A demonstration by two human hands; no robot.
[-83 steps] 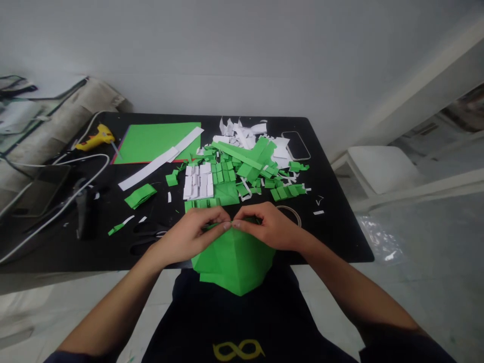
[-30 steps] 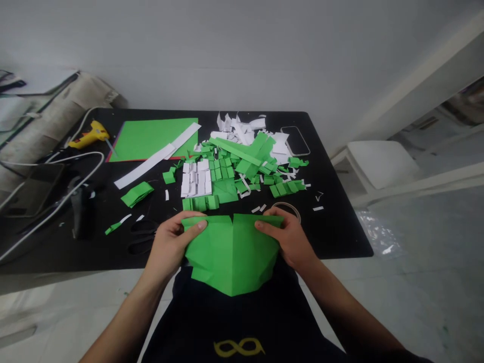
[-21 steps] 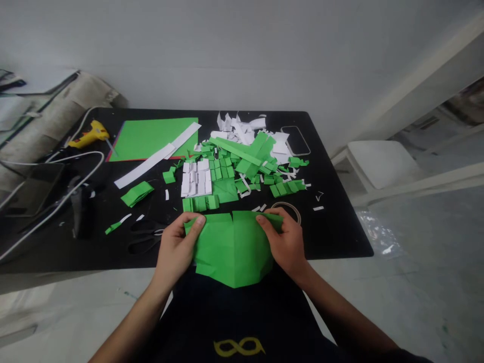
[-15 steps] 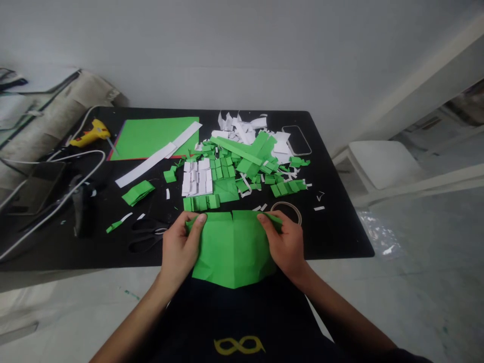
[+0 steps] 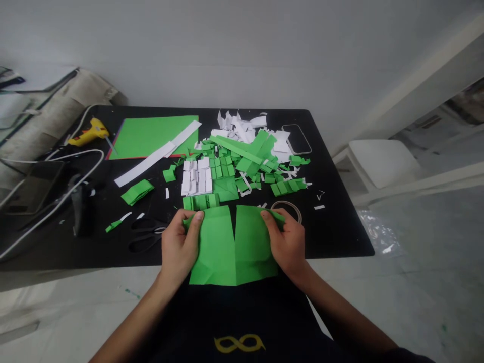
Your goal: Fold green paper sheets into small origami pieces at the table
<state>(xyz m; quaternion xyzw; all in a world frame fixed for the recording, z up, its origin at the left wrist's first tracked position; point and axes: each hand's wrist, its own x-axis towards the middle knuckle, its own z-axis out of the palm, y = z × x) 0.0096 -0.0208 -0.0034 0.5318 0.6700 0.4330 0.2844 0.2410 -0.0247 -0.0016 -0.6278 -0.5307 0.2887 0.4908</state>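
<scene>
A green sheet of paper (image 5: 215, 247) hangs between my two hands at the front edge of the black table. A tear runs down its middle crease from the top edge to about halfway, and the lower half is still joined. My left hand (image 5: 180, 247) pinches the upper left side, thumb on top. On the upper right side my right hand (image 5: 286, 242) grips in the same way. Black scissors (image 5: 145, 234) lie left of my left hand. Just behind my right hand is a roll of tape (image 5: 289, 207), partly covered by it.
Folded green strips (image 5: 289, 186), a white folded piece (image 5: 196, 179) and white scraps (image 5: 242, 128) are heaped mid-table. At the left are a yellow glue gun (image 5: 91, 133), green sheets (image 5: 151, 131), a white cable (image 5: 85, 176) and a phone-shaped object (image 5: 38, 187). A white stool (image 5: 381, 164) stands right.
The short slit at the sheet's top has lengthened into a tear about halfway down, and its two sides have spread apart. My hands have moved slightly away from each other.
</scene>
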